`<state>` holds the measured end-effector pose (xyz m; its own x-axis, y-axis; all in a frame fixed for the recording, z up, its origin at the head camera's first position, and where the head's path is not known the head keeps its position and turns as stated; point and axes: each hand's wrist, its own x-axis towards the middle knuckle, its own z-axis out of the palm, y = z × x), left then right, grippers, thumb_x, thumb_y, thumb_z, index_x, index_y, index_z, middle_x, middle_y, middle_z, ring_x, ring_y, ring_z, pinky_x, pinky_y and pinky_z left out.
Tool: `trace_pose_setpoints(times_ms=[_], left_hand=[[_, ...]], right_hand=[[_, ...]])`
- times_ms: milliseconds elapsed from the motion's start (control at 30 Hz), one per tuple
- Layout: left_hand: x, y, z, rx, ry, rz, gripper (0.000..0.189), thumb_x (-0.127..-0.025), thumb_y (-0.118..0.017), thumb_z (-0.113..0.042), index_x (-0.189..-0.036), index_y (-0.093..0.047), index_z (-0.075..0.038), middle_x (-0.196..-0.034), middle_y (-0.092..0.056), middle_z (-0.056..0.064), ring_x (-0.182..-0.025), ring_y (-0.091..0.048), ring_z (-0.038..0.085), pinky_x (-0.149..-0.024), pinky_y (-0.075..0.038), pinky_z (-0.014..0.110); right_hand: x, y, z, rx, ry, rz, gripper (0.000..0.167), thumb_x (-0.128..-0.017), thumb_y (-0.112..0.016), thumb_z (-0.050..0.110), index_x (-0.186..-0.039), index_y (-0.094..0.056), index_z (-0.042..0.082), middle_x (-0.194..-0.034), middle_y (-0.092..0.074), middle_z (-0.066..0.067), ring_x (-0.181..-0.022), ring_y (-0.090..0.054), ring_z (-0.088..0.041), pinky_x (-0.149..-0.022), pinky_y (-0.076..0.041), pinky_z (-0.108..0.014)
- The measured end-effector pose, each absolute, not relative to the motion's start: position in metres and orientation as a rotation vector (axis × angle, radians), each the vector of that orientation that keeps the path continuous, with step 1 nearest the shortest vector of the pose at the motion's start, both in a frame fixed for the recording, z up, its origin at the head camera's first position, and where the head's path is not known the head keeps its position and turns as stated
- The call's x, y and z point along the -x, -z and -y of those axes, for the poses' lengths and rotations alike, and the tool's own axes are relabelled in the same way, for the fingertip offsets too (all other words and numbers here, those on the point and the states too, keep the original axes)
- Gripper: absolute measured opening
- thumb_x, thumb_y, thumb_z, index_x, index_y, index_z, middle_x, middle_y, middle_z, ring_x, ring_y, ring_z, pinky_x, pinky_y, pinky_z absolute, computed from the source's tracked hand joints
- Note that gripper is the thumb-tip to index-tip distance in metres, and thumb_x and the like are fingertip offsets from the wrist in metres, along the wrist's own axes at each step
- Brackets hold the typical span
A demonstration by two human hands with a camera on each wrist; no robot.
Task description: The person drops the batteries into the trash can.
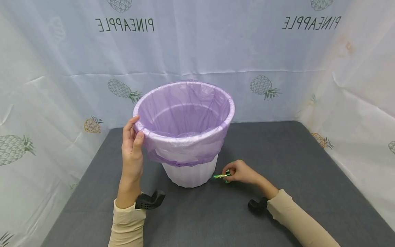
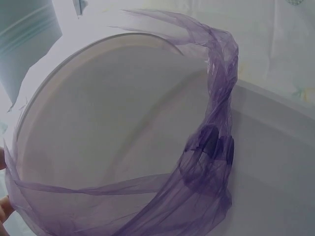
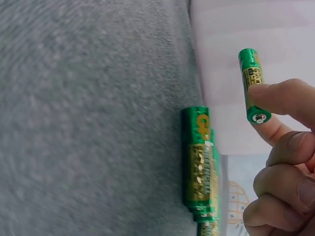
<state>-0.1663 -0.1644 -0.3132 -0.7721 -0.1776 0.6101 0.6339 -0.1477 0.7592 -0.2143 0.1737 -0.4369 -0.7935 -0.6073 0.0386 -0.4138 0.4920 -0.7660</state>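
Note:
A white trash bin (image 1: 189,175) with a purple bag (image 1: 185,151) folded over its rim stands upright on the dark cloth. My left hand (image 1: 132,154) rests its fingertips and thumb on the bagged rim at the near left side. Between thumb and index finger, my right hand (image 3: 285,167) pinches a green-and-gold battery (image 3: 251,78), seen against the white bin wall. Below it, a larger-looking GP battery (image 3: 197,152) lies on the cloth, partly covering others behind it. In the left wrist view the bag (image 2: 197,177) hangs gathered, with blurred dark shapes behind it.
The dark grey cloth (image 1: 277,154) covers the table. White curtains (image 1: 216,44) with pineapple prints close off the back and both sides. Black camera mounts (image 1: 151,200) sit on the wrists.

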Motion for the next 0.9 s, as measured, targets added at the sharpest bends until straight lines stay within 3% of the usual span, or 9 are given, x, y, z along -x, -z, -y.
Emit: trace_pose_setpoints(times_ms=[200,400,733,900], left_hand=[[0.166,0.313,0.164,0.524,1.967,1.586,0.04,-0.095,-0.044,-0.012,-0.134,-0.046,-0.02,-0.122,-0.051,-0.002,-0.095,-0.05,0.006,-0.091,-0.039,0.019],[0.166,0.314,0.164,0.5,1.977,1.576,0.04,-0.095,-0.044,-0.012,-0.134,-0.047,-0.02,-0.13,-0.05,0.0,-0.105,-0.049,0.008,-0.097,-0.037,0.019],[0.168,0.312,0.166,0.497,1.966,1.583,0.041,-0.095,-0.044,-0.01,-0.134,-0.047,-0.021,-0.128,-0.05,0.0,-0.1,-0.049,0.006,-0.094,-0.038,0.019],[0.166,0.311,0.165,0.468,1.976,1.592,0.042,-0.094,-0.044,-0.01,-0.134,-0.047,-0.022,-0.126,-0.051,-0.002,-0.101,-0.049,0.006,-0.094,-0.038,0.019]], right_hand=[[0.215,0.43,-0.182,0.927,1.24,-2.507,0.014,-0.082,-0.073,0.01,-0.091,-0.071,0.0,-0.057,-0.046,0.001,-0.051,-0.034,0.005,-0.051,-0.033,-0.016],[0.214,0.42,-0.192,0.984,1.317,-2.521,0.01,-0.083,-0.07,0.006,-0.092,-0.071,0.0,-0.057,-0.04,0.005,-0.051,-0.031,0.006,-0.05,-0.03,-0.016],[0.217,0.403,-0.201,0.952,1.435,-2.545,0.01,-0.089,-0.063,0.003,-0.096,-0.068,-0.003,-0.061,-0.042,0.008,-0.052,-0.033,0.005,-0.049,-0.033,-0.02],[0.216,0.396,-0.209,0.981,1.501,-2.535,0.012,-0.091,-0.059,0.001,-0.099,-0.065,-0.005,-0.059,-0.044,-0.004,-0.049,-0.031,0.002,-0.046,-0.032,-0.023]])
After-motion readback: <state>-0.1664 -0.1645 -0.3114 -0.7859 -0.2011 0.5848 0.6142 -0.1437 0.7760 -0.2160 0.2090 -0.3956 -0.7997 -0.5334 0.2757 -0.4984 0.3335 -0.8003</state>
